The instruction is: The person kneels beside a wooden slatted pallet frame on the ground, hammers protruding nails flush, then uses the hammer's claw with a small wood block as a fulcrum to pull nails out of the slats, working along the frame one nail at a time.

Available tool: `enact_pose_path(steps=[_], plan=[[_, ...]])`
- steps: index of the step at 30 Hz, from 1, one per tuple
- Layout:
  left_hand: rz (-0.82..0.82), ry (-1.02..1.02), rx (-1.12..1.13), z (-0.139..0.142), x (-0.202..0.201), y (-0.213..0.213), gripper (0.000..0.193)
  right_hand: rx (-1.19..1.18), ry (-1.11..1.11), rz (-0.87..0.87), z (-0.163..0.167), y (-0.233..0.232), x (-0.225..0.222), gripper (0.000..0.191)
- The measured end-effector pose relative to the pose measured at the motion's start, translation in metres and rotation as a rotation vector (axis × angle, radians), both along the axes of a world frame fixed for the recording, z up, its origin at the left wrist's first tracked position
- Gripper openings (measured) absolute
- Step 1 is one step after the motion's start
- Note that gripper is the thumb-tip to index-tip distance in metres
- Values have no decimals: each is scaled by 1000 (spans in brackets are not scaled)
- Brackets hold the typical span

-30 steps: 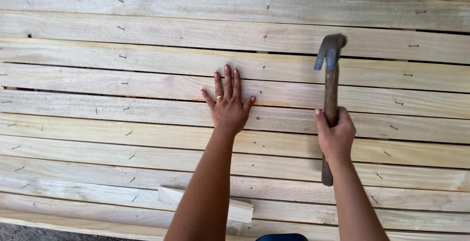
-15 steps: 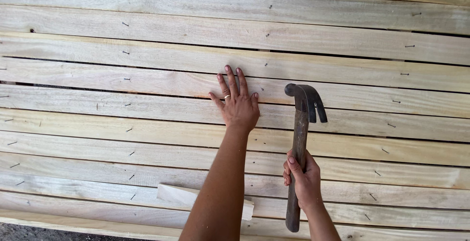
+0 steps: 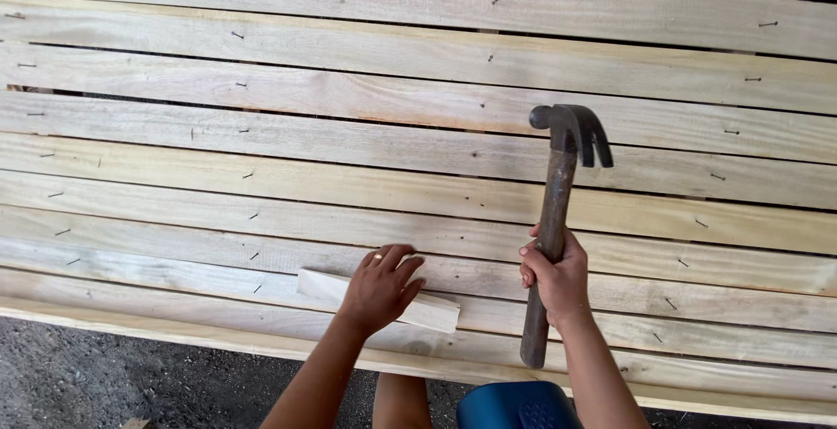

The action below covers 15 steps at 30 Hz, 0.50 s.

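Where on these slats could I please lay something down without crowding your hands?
The slats above and left of the left hand lie bare apart from nail heads. It is crowded low down, around the small wood block, the hammer and the right hand.
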<state>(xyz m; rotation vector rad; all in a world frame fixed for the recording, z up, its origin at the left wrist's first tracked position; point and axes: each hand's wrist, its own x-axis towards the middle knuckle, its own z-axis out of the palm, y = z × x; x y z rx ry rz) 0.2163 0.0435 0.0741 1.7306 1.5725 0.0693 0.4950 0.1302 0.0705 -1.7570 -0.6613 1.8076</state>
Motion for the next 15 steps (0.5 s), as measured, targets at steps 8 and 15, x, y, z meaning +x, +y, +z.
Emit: enact_pose_path(steps=[8, 15], plan=[[-440, 311, -162, 1, -10, -25, 68, -46, 45, 154, 13, -11, -37, 24], [389, 198, 128, 28, -22, 44, 67, -2, 91, 229, 40, 16, -17, 23]])
